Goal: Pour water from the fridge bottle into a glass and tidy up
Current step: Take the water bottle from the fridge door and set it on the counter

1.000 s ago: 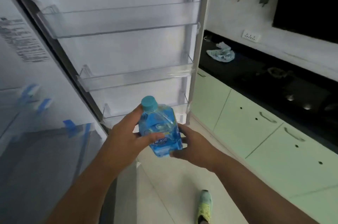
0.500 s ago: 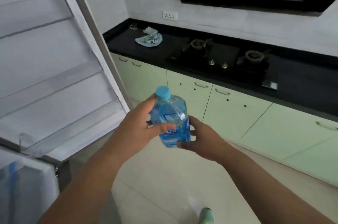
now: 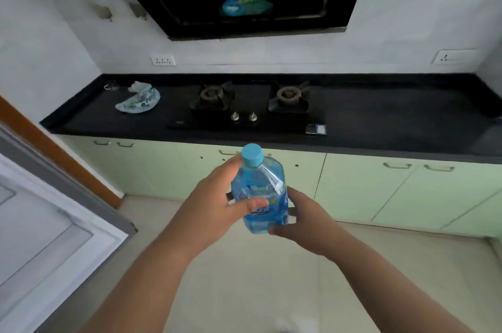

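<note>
Above open floor: both hands point(image 3: 217, 205) grip capped bottle point(image 3: 262, 197), counter edge point(image 3: 271, 146) ahead.

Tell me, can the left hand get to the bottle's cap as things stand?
Probably yes. The left hand already grips the bottle just below the blue cap, which stands bare above its fingers; the right hand supports the base.
</note>
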The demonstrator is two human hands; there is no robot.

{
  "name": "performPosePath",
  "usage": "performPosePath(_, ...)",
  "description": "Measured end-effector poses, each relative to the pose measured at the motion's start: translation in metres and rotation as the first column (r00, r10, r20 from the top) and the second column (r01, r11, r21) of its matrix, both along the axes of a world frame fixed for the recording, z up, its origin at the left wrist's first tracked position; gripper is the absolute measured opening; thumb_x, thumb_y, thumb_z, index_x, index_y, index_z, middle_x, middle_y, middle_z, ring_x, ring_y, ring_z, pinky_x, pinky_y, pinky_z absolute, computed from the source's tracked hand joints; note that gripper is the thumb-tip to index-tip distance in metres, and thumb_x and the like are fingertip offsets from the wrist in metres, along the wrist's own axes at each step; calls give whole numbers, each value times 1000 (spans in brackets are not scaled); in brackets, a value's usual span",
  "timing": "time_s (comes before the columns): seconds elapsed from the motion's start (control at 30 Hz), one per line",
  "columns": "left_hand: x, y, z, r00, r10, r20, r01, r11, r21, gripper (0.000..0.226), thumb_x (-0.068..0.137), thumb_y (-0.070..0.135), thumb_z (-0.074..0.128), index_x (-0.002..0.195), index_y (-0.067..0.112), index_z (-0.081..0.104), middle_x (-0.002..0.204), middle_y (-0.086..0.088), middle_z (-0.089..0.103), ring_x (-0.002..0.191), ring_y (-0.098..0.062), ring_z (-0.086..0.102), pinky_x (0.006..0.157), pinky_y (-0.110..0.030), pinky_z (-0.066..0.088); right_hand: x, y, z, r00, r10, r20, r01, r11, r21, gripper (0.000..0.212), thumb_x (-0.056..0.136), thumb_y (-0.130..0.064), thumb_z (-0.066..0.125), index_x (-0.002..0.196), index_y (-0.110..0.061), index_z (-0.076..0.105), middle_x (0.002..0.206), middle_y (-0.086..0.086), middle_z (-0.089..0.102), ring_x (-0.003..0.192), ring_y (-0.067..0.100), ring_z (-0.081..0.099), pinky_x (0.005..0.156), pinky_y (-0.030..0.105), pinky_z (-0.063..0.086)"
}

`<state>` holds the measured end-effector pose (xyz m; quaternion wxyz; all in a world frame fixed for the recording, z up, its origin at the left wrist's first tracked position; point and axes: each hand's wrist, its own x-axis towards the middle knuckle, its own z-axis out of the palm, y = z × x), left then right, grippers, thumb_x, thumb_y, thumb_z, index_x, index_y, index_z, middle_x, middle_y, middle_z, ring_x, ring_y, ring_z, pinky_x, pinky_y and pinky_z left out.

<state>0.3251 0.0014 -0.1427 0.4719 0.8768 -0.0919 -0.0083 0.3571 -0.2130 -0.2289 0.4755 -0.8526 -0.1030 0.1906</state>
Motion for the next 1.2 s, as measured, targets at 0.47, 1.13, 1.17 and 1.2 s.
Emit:
performPosePath(0.47,146,-109,-32,911,-405,-76,404,914,-23,73,85,51,82,147,52,44,140,23,60,132,-7,59,107,-42,54,52,-105,-24,898,-424,-118,426,905,-7,73,76,-18,87,129,-50,48,126,-27,62,114,-2,62,84,14,51)
performPosePath(1.13,236,-358,-46,433,-896,-104,901,428,69,62,88,59,74,130,77,32,131,43,51,121,20,51,97,-16,51,27,-259,-55,389,-902,-187,918,396,2,84,76,-14,87,143,-41,45,121,-27,65,113,-4,64,90,24,58)
performPosePath(1.17,238,-375,-48,427,-898,-105,904,421,73,63,88,59,74,131,76,32,132,42,51,122,20,51,98,-17,52,29,-274,-57,384,-904,-190,921,390,5,83,77,-15,87,143,-41,45,121,-27,64,114,-3,63,93,29,58)
performPosePath(1.2,240,-393,-48,421,-901,-105,907,416,72,63,89,58,74,133,74,33,132,41,52,122,18,52,100,-19,54,32,-289,-58,382,-904,-192,921,389,4,83,77,-15,87,143,-41,45,122,-27,64,115,-2,63,95,30,58)
